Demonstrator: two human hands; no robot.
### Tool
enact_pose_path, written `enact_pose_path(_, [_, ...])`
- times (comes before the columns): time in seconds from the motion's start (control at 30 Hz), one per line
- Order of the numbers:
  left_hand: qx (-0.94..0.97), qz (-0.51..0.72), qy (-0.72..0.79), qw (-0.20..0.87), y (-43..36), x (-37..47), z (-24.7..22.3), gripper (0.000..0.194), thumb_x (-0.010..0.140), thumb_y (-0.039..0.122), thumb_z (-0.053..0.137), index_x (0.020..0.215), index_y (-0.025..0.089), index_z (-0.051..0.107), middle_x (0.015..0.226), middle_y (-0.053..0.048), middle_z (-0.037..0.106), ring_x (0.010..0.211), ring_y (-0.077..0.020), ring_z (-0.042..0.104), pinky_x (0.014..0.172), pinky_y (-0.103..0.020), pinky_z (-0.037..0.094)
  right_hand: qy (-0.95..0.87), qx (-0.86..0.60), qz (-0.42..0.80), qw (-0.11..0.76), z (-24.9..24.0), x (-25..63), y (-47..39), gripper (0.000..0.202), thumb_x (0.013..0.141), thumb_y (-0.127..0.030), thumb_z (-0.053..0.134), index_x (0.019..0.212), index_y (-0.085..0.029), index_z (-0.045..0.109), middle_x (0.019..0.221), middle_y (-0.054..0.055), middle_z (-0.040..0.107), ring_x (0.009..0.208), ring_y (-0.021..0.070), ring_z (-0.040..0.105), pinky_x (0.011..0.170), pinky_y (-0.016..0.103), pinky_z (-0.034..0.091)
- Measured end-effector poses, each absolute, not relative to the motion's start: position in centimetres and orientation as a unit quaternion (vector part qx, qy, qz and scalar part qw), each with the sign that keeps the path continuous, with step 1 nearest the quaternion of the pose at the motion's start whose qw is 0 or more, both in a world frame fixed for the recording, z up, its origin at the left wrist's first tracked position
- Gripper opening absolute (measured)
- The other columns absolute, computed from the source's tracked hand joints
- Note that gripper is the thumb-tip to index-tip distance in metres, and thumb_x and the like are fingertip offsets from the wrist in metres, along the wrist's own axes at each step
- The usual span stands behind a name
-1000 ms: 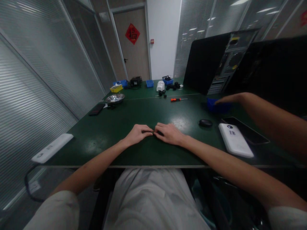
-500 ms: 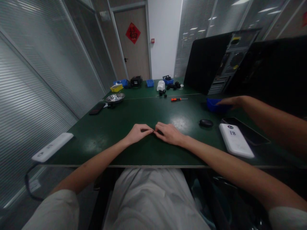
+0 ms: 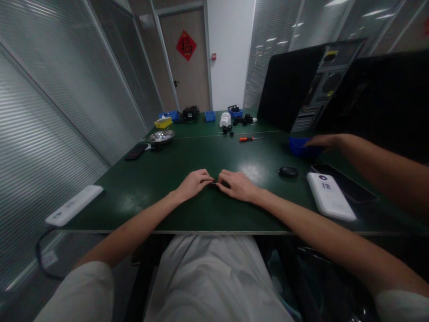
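Over the green table [image 3: 181, 214], near its front edge, my left hand [image 3: 196, 182] and my right hand [image 3: 236, 185] meet almost fingertip to fingertip. Each is closed in a pinch. Between the fingertips a tiny thin piece [image 3: 213, 183] shows, dark with a light edge; it is too small to name. Both forearms rest across the table's front edge. Beyond my hands lies an orange and black screwdriver [image 3: 247, 139]. To the right of my right hand is a black computer mouse [image 3: 288, 172].
Another person's hand [image 3: 323, 141] reaches into a blue tray [image 3: 300, 147] at right. A white power bank [image 3: 330, 197] overlaps a dark phone [image 3: 348, 183]. On the left are a metal bowl [image 3: 161, 137], a phone [image 3: 136, 152] and a white device [image 3: 74, 205]. A computer tower [image 3: 291, 87] stands at back right.
My left hand's fingers have curled in more, and the pinch has shifted slightly. My right hand has barely moved. The other person's hand has shifted a little at the blue tray.
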State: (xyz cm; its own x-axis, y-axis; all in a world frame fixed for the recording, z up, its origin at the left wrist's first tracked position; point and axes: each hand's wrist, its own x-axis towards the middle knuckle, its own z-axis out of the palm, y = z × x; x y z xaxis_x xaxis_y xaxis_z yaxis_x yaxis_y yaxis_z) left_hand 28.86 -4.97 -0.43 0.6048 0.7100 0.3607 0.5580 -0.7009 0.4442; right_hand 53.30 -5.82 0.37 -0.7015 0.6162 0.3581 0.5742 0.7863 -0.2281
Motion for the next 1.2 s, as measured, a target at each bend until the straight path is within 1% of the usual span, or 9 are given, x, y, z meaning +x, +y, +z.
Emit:
enact_pose_path(0.17, [0.868, 0.281, 0.384, 0.145, -6.1, 28.7, 0.1, 0.029, 0.101, 0.022, 0.05, 0.116, 0.019, 0.075, 0.102, -0.009, 0.067, 0.088, -0.0185, 0.062, 0.081, -0.03, 0.049, -0.915, -0.327, 0.05, 0.23, 0.9, 53.7, -5.8, 0.015, 0.1, -0.035, 0.054, 0.1, -0.021, 0.06, 0.098, 0.003, 0.063, 0.076, 0.0143, 0.056, 0.064, 0.027, 0.03])
enact_pose_path(0.33, [0.882, 0.264, 0.359, 0.154, -6.9, 29.0, 0.7, 0.026, 0.095, 0.035, 0.065, 0.113, 0.02, 0.073, 0.102, -0.007, 0.069, 0.096, -0.0218, 0.061, 0.087, -0.033, 0.048, -0.91, -0.332, 0.056, 0.241, 1.0, 53.9, -5.7, 0.015, 0.1, -0.034, 0.055, 0.099, -0.021, 0.06, 0.097, 0.003, 0.063, 0.075, 0.0142, 0.055, 0.064, 0.027, 0.03])
enact_pose_path(0.47, [0.876, 0.259, 0.371, 0.164, -6.6, 28.9, 0.6, 0.026, 0.094, 0.036, 0.067, 0.113, 0.02, 0.073, 0.098, -0.007, 0.069, 0.092, -0.021, 0.061, 0.085, -0.033, 0.048, -0.905, -0.344, 0.049, 0.244, 0.9, 53.8, -5.6, 0.014, 0.099, -0.034, 0.056, 0.098, -0.021, 0.061, 0.096, 0.003, 0.062, 0.073, 0.014, 0.053, 0.063, 0.027, 0.029])
enact_pose_path(0.6, [0.879, 0.267, 0.354, 0.173, -6.4, 28.7, 0.4, 0.021, 0.096, 0.034, 0.064, 0.107, 0.02, 0.074, 0.11, -0.008, 0.07, 0.105, -0.022, 0.063, 0.095, -0.035, 0.048, -0.901, -0.352, 0.049, 0.25, 0.8, 53.9, -5.5, 0.015, 0.099, -0.034, 0.055, 0.097, -0.02, 0.061, 0.095, 0.003, 0.062, 0.073, 0.0142, 0.053, 0.063, 0.027, 0.03])
enact_pose_path(0.83, [0.892, 0.224, 0.351, 0.177, -5.8, 26.7, 0.6, 0.027, 0.099, 0.032, 0.058, 0.119, 0.021, 0.072, 0.117, -0.008, 0.071, 0.108, -0.0205, 0.065, 0.098, -0.034, 0.049, -0.899, -0.353, 0.062, 0.252, 1.0, 54.0, -5.5, 0.016, 0.1, -0.035, 0.055, 0.096, -0.02, 0.06, 0.096, 0.003, 0.063, 0.074, 0.0139, 0.054, 0.064, 0.027, 0.032])
enact_pose_path(0.93, [0.863, 0.23, 0.421, 0.161, -4.0, 22.0, 1.0, 0.028, 0.098, 0.033, 0.059, 0.119, 0.021, 0.073, 0.118, -0.008, 0.071, 0.106, -0.0211, 0.066, 0.094, -0.033, 0.051, -0.897, -0.354, 0.068, 0.254, 1.1, 54.0, -5.5, 0.016, 0.1, -0.034, 0.055, 0.095, -0.02, 0.06, 0.096, 0.003, 0.063, 0.075, 0.0141, 0.055, 0.065, 0.027, 0.034])
enact_pose_path(1.03, [0.781, 0.259, 0.56, 0.101, -2.0, 14.8, 1.6, 0.032, 0.092, 0.033, 0.065, 0.12, 0.019, 0.073, 0.12, -0.009, 0.072, 0.107, -0.024, 0.067, 0.095, -0.033, 0.05, -0.897, -0.355, 0.076, 0.251, 1.1, 54.0, -5.5, 0.016, 0.1, -0.035, 0.055, 0.096, -0.02, 0.06, 0.097, 0.003, 0.063, 0.075, 0.014, 0.055, 0.065, 0.027, 0.035])
enact_pose_path(1.13, [0.676, 0.25, 0.692, 0.036, -0.8, 7.4, 2.4, 0.03, 0.088, 0.027, 0.069, 0.114, 0.015, 0.075, 0.115, -0.009, 0.074, 0.105, -0.0248, 0.067, 0.095, -0.032, 0.048, -0.897, -0.355, 0.079, 0.251, 1.0, 54.1, -5.4, 0.016, 0.1, -0.035, 0.056, 0.096, -0.02, 0.061, 0.097, 0.003, 0.064, 0.075, 0.014, 0.055, 0.066, 0.027, 0.035])
enact_pose_path(1.2, [0.613, 0.232, 0.756, -0.006, -0.8, 3.7, 2.8, 0.026, 0.088, 0.024, 0.069, 0.111, 0.014, 0.075, 0.108, -0.006, 0.076, 0.101, -0.0225, 0.067, 0.092, -0.028, 0.048, -0.897, -0.355, 0.079, 0.25, 0.8, 54.1, -5.3, 0.016, 0.1, -0.035, 0.056, 0.096, -0.02, 0.061, 0.097, 0.003, 0.064, 0.074, 0.0139, 0.055, 0.066, 0.027, 0.035])
